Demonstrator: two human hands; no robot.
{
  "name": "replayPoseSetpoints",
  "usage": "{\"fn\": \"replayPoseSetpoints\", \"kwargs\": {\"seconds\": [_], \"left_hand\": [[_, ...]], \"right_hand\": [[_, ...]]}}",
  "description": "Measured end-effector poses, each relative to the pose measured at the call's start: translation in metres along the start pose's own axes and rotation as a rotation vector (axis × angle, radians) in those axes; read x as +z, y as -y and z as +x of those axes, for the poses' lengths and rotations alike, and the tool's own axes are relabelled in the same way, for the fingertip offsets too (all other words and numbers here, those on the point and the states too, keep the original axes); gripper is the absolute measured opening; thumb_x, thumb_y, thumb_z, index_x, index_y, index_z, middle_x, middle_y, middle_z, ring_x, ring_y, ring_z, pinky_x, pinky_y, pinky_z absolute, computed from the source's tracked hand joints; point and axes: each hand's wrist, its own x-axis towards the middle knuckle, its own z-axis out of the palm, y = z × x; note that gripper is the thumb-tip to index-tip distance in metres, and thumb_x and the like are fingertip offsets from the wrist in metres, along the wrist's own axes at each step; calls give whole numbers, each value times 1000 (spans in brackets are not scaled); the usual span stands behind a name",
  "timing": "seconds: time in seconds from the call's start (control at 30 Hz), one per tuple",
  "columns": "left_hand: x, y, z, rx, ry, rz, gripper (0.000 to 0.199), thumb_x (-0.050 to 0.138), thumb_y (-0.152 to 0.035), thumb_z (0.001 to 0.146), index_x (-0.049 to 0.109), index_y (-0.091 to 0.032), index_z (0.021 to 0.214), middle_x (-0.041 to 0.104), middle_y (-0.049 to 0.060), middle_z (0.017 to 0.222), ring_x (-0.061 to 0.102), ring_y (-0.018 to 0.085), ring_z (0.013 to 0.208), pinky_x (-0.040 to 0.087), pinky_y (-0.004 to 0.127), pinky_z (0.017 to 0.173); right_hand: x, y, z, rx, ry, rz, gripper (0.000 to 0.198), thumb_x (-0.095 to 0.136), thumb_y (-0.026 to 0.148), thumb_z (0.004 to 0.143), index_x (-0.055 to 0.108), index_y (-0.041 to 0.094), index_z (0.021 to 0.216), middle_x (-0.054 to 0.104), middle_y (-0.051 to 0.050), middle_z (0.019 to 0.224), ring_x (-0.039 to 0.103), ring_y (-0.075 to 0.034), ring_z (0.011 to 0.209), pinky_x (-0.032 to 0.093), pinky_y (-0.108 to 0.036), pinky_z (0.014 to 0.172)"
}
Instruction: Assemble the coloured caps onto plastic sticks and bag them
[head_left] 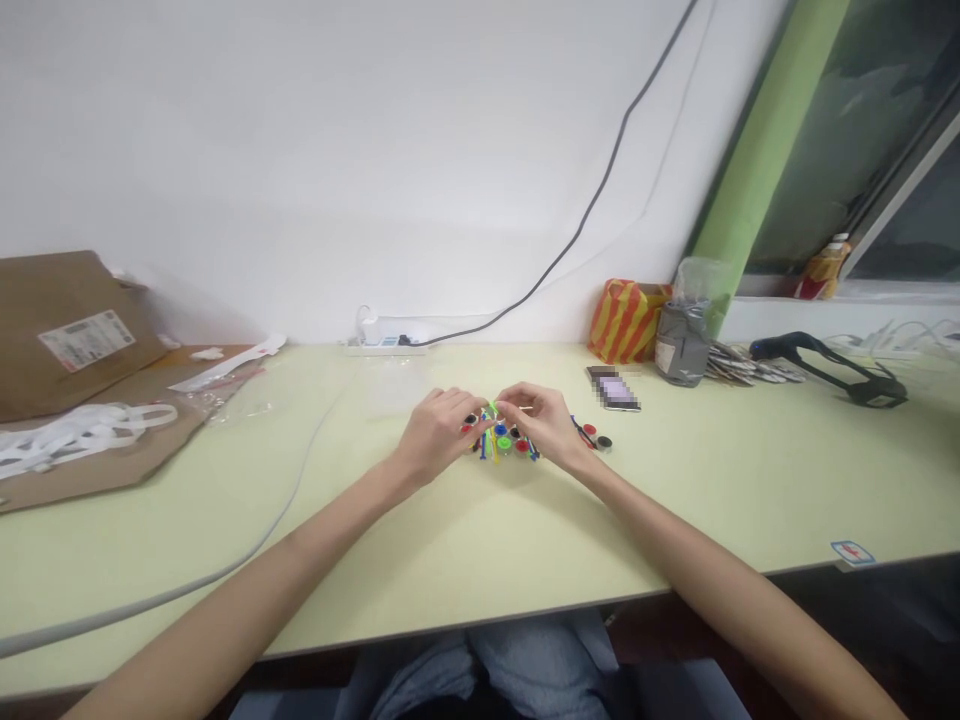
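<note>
My left hand [436, 430] and my right hand [547, 425] meet just above the middle of the table. Between their pinched fingertips is a small light-green plastic piece [493, 408], which both seem to grip; its exact shape is too small to tell. A thin pale stick-like bit shows by the right fingers. Beneath and behind the hands lies a cluster of small coloured plastic parts, among them a green round piece [505, 444], a red round piece [522, 446], a blue round piece [501, 430] and several thin rods. Part of this cluster is hidden by the hands.
Right of my right hand lies a black round piece [604, 443]. Behind it are a phone [621, 390], a striped bag [621, 322], a grey container [681, 345] and a black headset-like frame [832, 368]. Cardboard [112, 455] covers the left; a white cable [255, 550] crosses the table [450, 560].
</note>
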Motion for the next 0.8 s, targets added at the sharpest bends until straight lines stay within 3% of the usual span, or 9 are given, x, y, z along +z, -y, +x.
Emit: {"fn": "replayPoseSetpoints", "kwargs": {"seconds": [0.2, 0.27, 0.37, 0.43, 0.53, 0.63, 0.8], "left_hand": [[0, 3, 7, -73, 10, -65, 17, 49, -23, 97, 55, -19, 112, 66, 5, 99, 61, 19, 89, 45, 32, 78], [3, 7, 3, -56, 13, -34, 15, 46, -23, 98, 55, -19, 110, 66, 4, 95, 61, 19, 86, 45, 32, 76], [5, 17, -4, -30, 5, 46, 11, 49, -27, 97, 57, -19, 100, 64, 4, 88, 59, 19, 80, 43, 32, 73], [4, 23, -7, -21, 1, 96, 13, 50, -28, 96, 57, -19, 91, 63, 4, 83, 58, 19, 78, 42, 32, 71], [1, 26, -8, -6, -5, 148, 18, 49, -29, 95, 59, -19, 84, 64, 5, 82, 58, 19, 78, 42, 34, 72], [0, 23, -7, -5, -20, 119, 17, 50, -27, 95, 63, -18, 88, 67, 7, 89, 60, 20, 82, 45, 35, 75], [3, 21, -11, -13, -25, 63, 28, 51, -26, 95, 63, -19, 119, 68, 9, 107, 64, 22, 95, 49, 36, 81]], "right_hand": [[-12, 8, 16, 2, 149, 34, 32, 70, 48, 84, 67, 19, 95, 72, -6, 84, 68, -18, 71, 49, -26, 55], [-31, 7, 23, -9, 185, -48, 34, 67, 47, 86, 66, 19, 105, 73, -6, 87, 68, -18, 71, 49, -26, 55], [-77, -5, 32, -49, 59, -332, 35, 64, 40, 87, 62, 19, 115, 73, -5, 85, 66, -17, 72, 49, -28, 64], [-111, -20, 34, 31, 9, -549, 28, 63, 34, 85, 63, 18, 108, 71, -3, 74, 63, -16, 68, 46, -27, 64], [-146, -40, 29, 259, 253, -713, 21, 67, 29, 79, 66, 18, 97, 71, -2, 70, 61, -16, 63, 43, -27, 63], [-157, -51, 25, 381, 403, -780, 9, 69, 27, 76, 66, 19, 77, 70, -4, 66, 59, -16, 59, 40, -27, 59], [-158, -55, 24, 423, 397, -788, 30, 72, 43, 74, 64, 18, 58, 66, -4, 58, 53, -15, 54, 36, -28, 54]]}}
